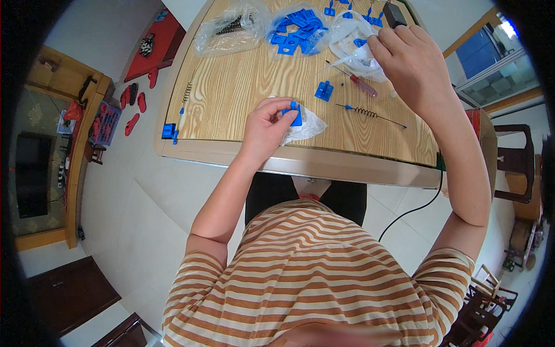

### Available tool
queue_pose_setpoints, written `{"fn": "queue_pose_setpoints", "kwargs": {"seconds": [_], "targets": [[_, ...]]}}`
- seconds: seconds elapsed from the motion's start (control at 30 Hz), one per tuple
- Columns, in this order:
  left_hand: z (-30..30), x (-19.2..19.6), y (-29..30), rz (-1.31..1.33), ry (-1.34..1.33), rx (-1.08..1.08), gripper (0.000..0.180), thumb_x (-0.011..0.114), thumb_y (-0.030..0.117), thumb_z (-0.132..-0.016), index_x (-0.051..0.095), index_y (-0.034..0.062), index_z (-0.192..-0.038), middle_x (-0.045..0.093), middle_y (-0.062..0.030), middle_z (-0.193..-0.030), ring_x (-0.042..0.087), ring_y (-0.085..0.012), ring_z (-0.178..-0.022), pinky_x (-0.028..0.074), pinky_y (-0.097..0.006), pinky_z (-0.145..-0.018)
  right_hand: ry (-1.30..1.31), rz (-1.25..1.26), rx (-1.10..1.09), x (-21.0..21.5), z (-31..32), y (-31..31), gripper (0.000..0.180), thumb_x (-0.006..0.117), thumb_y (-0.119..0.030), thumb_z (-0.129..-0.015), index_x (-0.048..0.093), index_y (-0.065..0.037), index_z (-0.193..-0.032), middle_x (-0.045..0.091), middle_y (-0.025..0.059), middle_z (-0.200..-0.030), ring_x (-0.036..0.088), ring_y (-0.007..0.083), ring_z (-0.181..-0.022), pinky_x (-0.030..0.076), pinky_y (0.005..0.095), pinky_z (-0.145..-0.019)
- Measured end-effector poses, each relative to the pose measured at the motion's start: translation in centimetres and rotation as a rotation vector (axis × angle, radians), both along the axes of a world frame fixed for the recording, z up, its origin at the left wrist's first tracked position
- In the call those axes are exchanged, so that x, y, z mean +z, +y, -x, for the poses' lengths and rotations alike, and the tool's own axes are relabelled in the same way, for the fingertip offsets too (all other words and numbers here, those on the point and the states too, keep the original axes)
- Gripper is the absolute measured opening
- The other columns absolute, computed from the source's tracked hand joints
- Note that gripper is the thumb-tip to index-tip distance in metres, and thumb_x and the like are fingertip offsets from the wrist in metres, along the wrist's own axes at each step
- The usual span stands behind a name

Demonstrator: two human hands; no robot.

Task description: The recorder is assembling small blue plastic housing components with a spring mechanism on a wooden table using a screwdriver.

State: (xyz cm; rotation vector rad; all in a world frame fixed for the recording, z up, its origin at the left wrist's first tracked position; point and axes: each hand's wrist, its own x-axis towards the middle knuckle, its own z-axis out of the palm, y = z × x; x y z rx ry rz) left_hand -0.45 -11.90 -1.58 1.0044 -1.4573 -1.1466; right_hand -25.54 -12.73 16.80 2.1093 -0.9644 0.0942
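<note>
My left hand (263, 130) is closed near the table's front edge, with thumb and fingers pinching a small blue plastic piece (296, 119) that has a round knob. Beneath it lies a crumpled white sheet or bag (309, 127). My right hand (413, 63) is raised at the far right with curled fingers, beside a clear plastic bag (346, 36) holding some blue parts. Whatever is in its fingertips is hidden. Between the hands are a blue square base (324, 91), a screwdriver (366, 87) with a reddish clear handle, and a black spring (365, 113) on a wire with blue ends.
Farther back are a bag of blue plates (298, 32), a bag of dark springs (231, 32) and a black block (394, 14). Another spring wire (187, 95) and a blue clip (169, 130) lie at the table's left. A black cable (425, 205) hangs off the right front.
</note>
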Motion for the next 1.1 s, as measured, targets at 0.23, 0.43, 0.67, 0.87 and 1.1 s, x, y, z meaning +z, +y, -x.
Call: {"fn": "queue_pose_setpoints", "kwargs": {"seconds": [0.23,0.43,0.67,0.87,1.1], "targets": [[0.1,0.24,0.08,-0.037,0.034,-0.023,0.017,0.069,0.005,-0.083,0.069,0.0011,-0.099,0.061,-0.0036,-0.096,0.054,-0.0079,-0.077,0.045,-0.022,-0.069,-0.039,-0.012,0.017,0.13,0.12,0.03,0.031,0.066,-0.003,-0.072,0.062,-0.005,-0.103,0.06,0.0047,-0.093,0.056,0.0203,-0.085,0.046,0.0319,-0.079],[0.08,0.04,0.15,-0.061,0.078,-0.046,0.018,0.069,0.004,-0.083,0.069,0.0007,-0.101,0.062,-0.0038,-0.096,0.055,-0.0076,-0.078,0.045,-0.022,-0.07,-0.048,-0.01,0.035,0.3,0.12,-0.05,0.031,0.066,-0.003,-0.072,0.062,-0.005,-0.102,0.059,0.0051,-0.09,0.056,0.021,-0.084,0.046,0.0322,-0.078],[0.08,-0.01,0.13,-0.05,0.076,-0.042,0.018,0.069,0.005,-0.083,0.069,0.001,-0.101,0.062,-0.0037,-0.097,0.054,-0.0075,-0.078,0.045,-0.022,-0.07,-0.087,0.015,0.083,0.28,0.29,-0.09,0.03,0.064,-0.003,-0.072,0.063,-0.005,-0.102,0.06,0.0053,-0.091,0.055,0.0216,-0.083,0.046,0.0328,-0.076],[-0.07,-0.05,0.14,-0.025,0.027,-0.024,0.018,0.069,0.005,-0.083,0.07,0.0016,-0.1,0.062,-0.0036,-0.098,0.053,-0.0073,-0.077,0.044,-0.022,-0.069,-0.062,-0.014,0.029,0.4,0.29,0.15,0.033,0.066,-0.004,-0.072,0.062,-0.005,-0.104,0.06,0.005,-0.094,0.056,0.0215,-0.086,0.046,0.033,-0.077],[-0.06,0.12,0.21,-0.039,0.031,-0.014,0.017,0.068,0.004,-0.083,0.07,0.0015,-0.1,0.062,-0.0037,-0.098,0.053,-0.0075,-0.077,0.044,-0.022,-0.069,-0.055,-0.019,0.041,0.3,0.3,0.24,0.034,0.067,-0.004,-0.072,0.062,-0.006,-0.106,0.061,0.0052,-0.096,0.056,0.0211,-0.087,0.047,0.0326,-0.078]]}}
